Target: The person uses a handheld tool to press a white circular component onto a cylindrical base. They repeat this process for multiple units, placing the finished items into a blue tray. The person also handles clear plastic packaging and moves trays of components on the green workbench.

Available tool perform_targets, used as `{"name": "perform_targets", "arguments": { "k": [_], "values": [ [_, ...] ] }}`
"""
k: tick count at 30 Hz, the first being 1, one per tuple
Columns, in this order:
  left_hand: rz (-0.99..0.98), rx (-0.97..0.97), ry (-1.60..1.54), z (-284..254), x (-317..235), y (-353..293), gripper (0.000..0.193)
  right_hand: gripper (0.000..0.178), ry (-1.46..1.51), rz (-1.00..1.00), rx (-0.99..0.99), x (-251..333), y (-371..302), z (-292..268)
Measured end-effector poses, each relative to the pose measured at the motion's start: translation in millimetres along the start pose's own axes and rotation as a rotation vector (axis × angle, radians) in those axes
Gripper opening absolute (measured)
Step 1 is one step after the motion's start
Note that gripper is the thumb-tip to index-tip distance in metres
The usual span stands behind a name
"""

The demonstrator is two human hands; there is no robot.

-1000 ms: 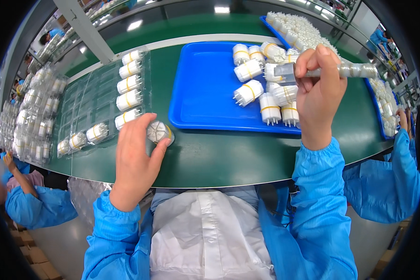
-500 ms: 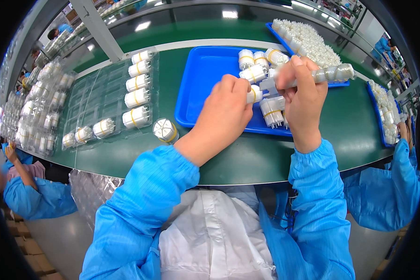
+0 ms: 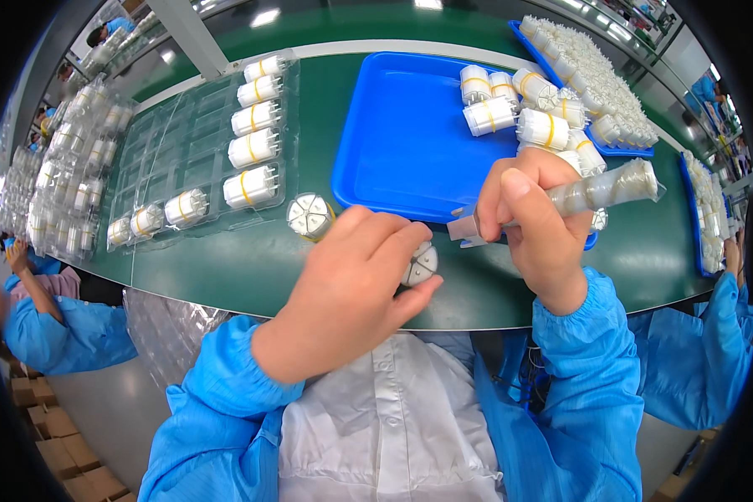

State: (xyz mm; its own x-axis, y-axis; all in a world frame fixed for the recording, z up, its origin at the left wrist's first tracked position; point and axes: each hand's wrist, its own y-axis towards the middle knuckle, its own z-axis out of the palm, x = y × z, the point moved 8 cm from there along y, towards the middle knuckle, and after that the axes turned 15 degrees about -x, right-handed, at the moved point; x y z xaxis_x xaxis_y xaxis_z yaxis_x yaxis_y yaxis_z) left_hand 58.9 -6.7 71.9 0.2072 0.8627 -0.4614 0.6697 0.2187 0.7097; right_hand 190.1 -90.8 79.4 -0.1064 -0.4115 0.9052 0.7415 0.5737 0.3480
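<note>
My left hand (image 3: pixel 351 289) is closed around a white segmented cylinder (image 3: pixel 421 264), whose round end with wedge-shaped sections faces to the right. My right hand (image 3: pixel 540 226) grips a hand tool (image 3: pixel 604 186) with a thick film-wrapped handle and a flat, notched metal tip. That tip is just above and right of the held cylinder, apart from it. Another such cylinder (image 3: pixel 309 216) stands on end on the green table, beyond my left hand. More white cylinders (image 3: pixel 543 129) with yellow bands lie heaped in the right part of a blue tray (image 3: pixel 418 209).
At left lies a clear plastic blister tray (image 3: pixel 171 125) holding several banded cylinders along its right and near edges. Stacked filled trays (image 3: pixel 75 184) rise beyond it. A second blue tray of white parts (image 3: pixel 590 79) is at the far right. Co-workers in blue sleeves sit on both sides.
Both hands have moved nearer to me, away from the blue tray. The left hand has brought a cylinder out of it, and the tool has come along in the right hand.
</note>
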Motion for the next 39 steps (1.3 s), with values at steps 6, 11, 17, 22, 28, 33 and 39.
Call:
{"name": "perform_targets", "arguments": {
  "k": [6, 11, 17, 22, 28, 33, 39],
  "values": [
    [-0.001, -0.116, -0.043, 14.0, 14.8, -8.9, 0.051, 0.029, -0.089, -0.04, 0.061, -7.5, -1.4, 4.7],
    [-0.008, -0.107, -0.021, 14.6, 16.2, -18.6, 0.052, 0.028, -0.135, -0.027, 0.073, -13.3, -8.8, 9.0],
    [-0.019, -0.123, -0.055, 15.7, 20.0, -20.7, 0.055, 0.029, -0.185, 0.001, 0.128, -22.7, -14.2, 11.6],
    [-0.152, -0.074, -0.073, 15.8, 24.7, -24.9, 0.057, 0.03, -0.157, 0.009, 0.113, -20.9, -14.8, 10.5],
    [-0.112, -0.099, -0.161, 15.7, 22.7, -24.9, 0.064, 0.029, -0.128, -0.01, 0.043, -18.7, -5.8, 2.9],
    [-0.157, -0.157, -0.243, 16.0, 24.1, -24.1, 0.059, 0.028, -0.161, 0.002, 0.085, -23.4, -8.4, 5.9],
    [-0.108, -0.082, -0.139, 17.3, 21.9, -21.3, 0.064, 0.028, -0.167, -0.008, 0.086, -27.8, -11.0, 6.4]
  ]
}}
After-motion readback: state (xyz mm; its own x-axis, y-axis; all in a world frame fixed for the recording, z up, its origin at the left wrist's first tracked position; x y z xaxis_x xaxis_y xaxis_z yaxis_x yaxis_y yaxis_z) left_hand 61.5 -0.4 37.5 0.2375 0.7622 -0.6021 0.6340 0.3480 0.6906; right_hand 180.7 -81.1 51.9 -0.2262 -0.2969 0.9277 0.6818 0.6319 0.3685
